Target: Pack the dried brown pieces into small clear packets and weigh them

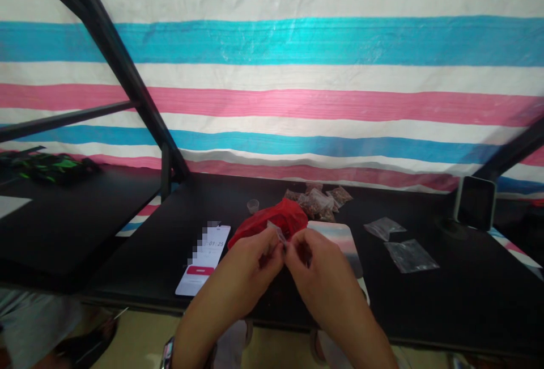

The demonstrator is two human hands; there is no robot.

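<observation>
While the left hand point(255, 258) and right hand point(306, 261) met above the black table point(446, 295), their fingers pinched a clear plastic piece point(277, 236) from both sides, so the hands were together and clamped on it. Its edges showed between the fingertips, but the fingers hid most of it, and I could not tell whether it was a small bag or a scrap. It was held at the middle of the table, just in front of a crumpled red bag point(272, 223). Farther back lay a heap of small bags point(318, 200) with brown contents, and a small clear cup point(253, 206) stood to its left. To the right, two flat clear bags point(385, 228) point(411, 255) lay apart from the heap and looked unfilled, though the glare left that uncertain. A phone point(204, 259) lay left of the hands, its screen reading 01:25, while a pale mat point(340, 244) lay partly behind the right hand. A dark screen point(476, 203) stood at the far right.
</observation>
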